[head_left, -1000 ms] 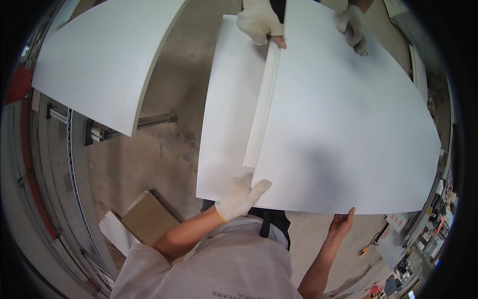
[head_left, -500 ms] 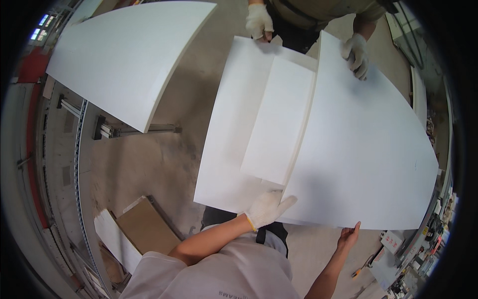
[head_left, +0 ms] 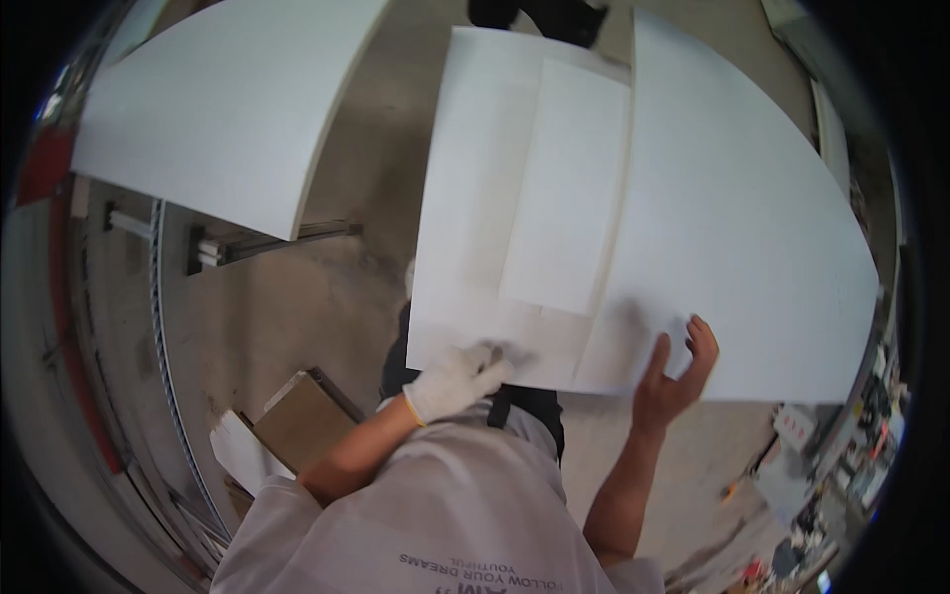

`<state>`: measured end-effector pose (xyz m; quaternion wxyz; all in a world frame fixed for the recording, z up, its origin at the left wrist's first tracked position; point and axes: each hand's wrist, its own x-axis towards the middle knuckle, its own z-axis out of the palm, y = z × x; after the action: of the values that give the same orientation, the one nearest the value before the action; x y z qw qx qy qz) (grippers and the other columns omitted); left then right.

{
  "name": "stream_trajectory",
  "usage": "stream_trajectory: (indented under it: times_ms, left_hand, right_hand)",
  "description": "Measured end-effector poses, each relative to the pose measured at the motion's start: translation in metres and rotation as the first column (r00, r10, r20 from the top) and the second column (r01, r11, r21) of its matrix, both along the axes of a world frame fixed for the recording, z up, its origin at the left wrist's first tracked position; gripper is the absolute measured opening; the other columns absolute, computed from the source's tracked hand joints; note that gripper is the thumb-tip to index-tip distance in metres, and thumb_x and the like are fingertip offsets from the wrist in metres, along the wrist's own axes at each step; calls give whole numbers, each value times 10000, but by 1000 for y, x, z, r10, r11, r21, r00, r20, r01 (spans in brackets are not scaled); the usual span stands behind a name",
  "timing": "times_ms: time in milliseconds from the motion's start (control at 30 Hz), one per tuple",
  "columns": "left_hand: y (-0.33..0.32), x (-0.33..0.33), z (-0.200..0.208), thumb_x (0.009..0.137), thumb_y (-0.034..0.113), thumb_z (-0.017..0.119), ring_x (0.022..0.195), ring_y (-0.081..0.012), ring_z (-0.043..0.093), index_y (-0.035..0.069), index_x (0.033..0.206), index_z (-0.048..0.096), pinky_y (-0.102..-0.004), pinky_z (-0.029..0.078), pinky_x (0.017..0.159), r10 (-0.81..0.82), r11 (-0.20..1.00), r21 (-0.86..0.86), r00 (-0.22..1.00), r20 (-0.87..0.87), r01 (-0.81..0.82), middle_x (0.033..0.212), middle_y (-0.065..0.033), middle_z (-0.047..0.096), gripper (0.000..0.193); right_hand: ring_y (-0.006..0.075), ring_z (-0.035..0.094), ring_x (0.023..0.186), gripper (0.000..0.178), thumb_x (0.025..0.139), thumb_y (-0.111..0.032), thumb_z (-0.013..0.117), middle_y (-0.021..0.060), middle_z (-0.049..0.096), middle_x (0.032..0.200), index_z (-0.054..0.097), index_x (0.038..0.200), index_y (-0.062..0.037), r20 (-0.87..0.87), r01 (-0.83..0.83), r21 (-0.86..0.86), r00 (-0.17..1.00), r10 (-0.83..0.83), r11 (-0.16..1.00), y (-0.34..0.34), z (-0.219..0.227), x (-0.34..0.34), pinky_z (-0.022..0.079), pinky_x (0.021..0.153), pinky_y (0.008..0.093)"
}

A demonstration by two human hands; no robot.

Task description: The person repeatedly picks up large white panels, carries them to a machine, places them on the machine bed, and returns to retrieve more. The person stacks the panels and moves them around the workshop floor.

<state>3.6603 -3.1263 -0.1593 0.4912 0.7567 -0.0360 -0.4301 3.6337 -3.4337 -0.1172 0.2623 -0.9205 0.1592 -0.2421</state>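
Note:
A large white panel (head_left: 737,228) with a curved far edge lies on the right, its left edge raised over a flatter white panel (head_left: 470,198). On that panel rests a smaller white rectangular piece (head_left: 569,188). My left hand (head_left: 460,383), in a whitish knit glove, is closed at the near edge of the flatter panel. A small dark shape shows by its fingertips, too blurred to name. My bare right hand (head_left: 678,376) is raised over the near edge of the right panel, fingers apart and curved, holding nothing.
Another white panel (head_left: 228,109) stands at the upper left, over a metal bracket (head_left: 277,243). Brown and white board pieces (head_left: 307,421) lie at lower left. Tools and small parts (head_left: 851,465) clutter the right side. A co-worker's dark-clothed legs (head_left: 539,15) show at the far edge.
My left hand has moved left and nearer, off the seam between the panels. My right hand has left the panel edge and risen over it. The co-worker's gloved hands have gone out of view.

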Motion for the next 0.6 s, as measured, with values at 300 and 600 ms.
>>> stream_trajectory:
  times_ms: [300,600]
  left_hand:
    - [145,71,-1,1003,296,677,563,-147,537,-8,871,657,-329,458,539,3,1000,18,1000,27,-4,674,-51,579,332]
    - [178,121,23,1007,367,656,552,-79,521,-4,723,638,-291,424,499,191,981,20,981,-26,-191,625,-21,579,468]
  right_hand:
    - [185,655,1035,227,983,-8,630,92,668,1208,649,1208,-11,-70,371,375,925,-374,849,136,17,-13,526,852,312]
    - [177,681,869,256,963,-17,656,91,712,1075,661,1218,3,-205,285,289,951,-232,914,192,20,-34,544,743,316]
